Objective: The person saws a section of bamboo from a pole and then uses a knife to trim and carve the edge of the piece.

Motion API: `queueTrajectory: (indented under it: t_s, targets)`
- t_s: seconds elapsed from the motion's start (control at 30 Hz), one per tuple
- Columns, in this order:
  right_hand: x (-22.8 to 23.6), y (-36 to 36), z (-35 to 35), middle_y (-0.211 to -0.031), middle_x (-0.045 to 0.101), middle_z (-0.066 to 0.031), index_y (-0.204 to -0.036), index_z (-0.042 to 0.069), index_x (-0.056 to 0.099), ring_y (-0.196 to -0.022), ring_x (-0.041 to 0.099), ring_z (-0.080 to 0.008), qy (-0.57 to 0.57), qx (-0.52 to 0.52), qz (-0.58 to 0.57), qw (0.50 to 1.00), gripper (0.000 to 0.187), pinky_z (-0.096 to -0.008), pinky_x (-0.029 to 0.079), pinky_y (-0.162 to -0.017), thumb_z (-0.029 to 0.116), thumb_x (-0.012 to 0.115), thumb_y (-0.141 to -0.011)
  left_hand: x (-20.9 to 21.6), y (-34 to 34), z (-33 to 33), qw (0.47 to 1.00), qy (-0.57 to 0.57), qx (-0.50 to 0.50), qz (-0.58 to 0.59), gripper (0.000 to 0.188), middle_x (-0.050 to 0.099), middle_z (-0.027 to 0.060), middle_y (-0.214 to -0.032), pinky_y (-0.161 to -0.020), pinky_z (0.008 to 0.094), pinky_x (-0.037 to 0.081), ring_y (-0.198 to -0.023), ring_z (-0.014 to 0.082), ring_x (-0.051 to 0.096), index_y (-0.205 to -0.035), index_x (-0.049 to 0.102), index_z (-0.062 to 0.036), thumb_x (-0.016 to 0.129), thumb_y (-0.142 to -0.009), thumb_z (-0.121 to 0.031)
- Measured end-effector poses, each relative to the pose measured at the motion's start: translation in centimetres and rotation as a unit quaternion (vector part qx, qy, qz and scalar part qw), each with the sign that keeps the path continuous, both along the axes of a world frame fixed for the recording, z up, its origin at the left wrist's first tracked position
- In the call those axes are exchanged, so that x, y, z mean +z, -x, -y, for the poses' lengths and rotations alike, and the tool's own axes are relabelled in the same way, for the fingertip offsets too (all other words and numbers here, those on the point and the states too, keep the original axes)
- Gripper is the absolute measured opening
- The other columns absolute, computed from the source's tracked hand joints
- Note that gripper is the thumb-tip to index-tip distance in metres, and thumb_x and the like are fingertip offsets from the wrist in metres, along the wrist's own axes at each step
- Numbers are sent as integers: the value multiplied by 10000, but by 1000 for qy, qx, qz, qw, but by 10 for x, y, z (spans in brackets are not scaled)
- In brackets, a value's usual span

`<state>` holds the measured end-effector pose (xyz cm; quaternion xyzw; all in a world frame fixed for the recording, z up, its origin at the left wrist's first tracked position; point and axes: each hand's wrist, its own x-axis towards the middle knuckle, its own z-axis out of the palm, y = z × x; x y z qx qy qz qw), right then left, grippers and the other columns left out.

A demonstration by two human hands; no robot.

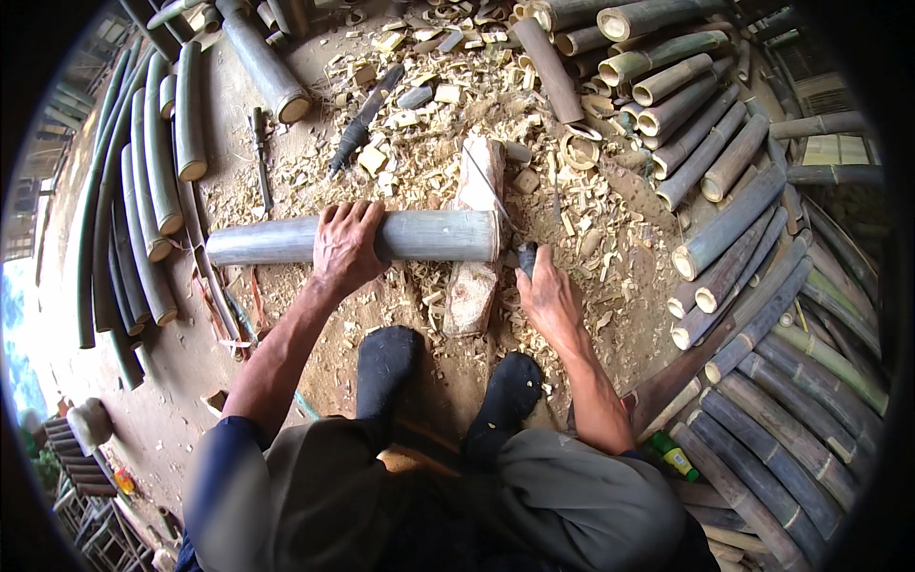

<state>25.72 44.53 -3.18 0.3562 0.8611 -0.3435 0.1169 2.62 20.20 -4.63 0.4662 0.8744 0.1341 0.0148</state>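
A thick grey-green bamboo section (438,235) lies crosswise in front of me, its right end resting on a pale wooden block (469,296). My left hand (348,246) is closed over the top of the bamboo, near its middle. Just beyond the bamboo's right end, my right hand (550,291) grips the dark handle of a thin-bladed tool (489,183). Its narrow blade slants up and left over the block, close to the cut end. Seen almost edge-on, the blade does not show its exact kind.
Pale wood chips (410,153) cover the ground, with a dark-handled machete (365,119) among them. A narrow dark tool (260,157) lies to the left. Cut bamboo poles (152,191) line the left side; bamboo stacks (734,238) crowd the right. My feet (389,367) flank the block's near end.
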Motion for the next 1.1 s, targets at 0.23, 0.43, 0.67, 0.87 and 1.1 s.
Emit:
queueTrajectory:
  t_s: [0.23, 0.43, 0.67, 0.87, 1.1]
  targets:
    - [67, 7, 24, -804, 677, -224, -1179, 31, 514, -643, 700, -436, -66, 62, -348, 933, 282, -485, 546, -551, 234, 644, -1033, -6, -15, 12, 998, -40, 25, -38, 870, 651, 144, -1279, -1098, 496, 411, -1221, 323, 613, -1330, 571, -47, 953, -602, -331]
    - [0, -2, -3, -763, 679, -206, -1171, 1, 466, -559, 677, -344, -22, 22, -2, 999, 332, -433, 544, -432, 312, 538, -1077, -5, -15, 6, 997, -40, 34, -50, 836, 653, 132, -1243, -1106, 499, 412, -1233, 314, 609, -1325, 579, -83, 945, -603, -293]
    - [78, 7, 21, -775, 686, -201, -1172, 28, 513, -651, 717, -404, -55, 45, -314, 947, 310, -463, 541, -539, 237, 686, -1021, 27, 28, -4, 974, 171, -9, 150, 823, 680, 100, -1201, -1094, 475, 418, -1185, 301, 625, -1268, 622, -89, 947, -539, -292]
    - [-5, -2, 5, -763, 680, -153, -1159, 0, 485, -568, 690, -279, 0, 16, -42, 999, 292, -380, 554, -451, 252, 588, -1057, 10, 15, -3, 995, 65, -15, 75, 683, 682, 94, -1123, -1099, 482, 410, -1134, 297, 645, -1164, 629, -102, 912, -569, -281]
    - [59, 7, 25, -806, 689, -223, -1189, 15, 499, -714, 732, -422, -28, 22, -226, 973, 322, -475, 572, -575, 243, 659, -1027, 4, 7, 8, 999, 33, 2, 41, 674, 661, 97, -1119, -1075, 480, 416, -1134, 305, 628, -1183, 619, -108, 917, -601, -273]
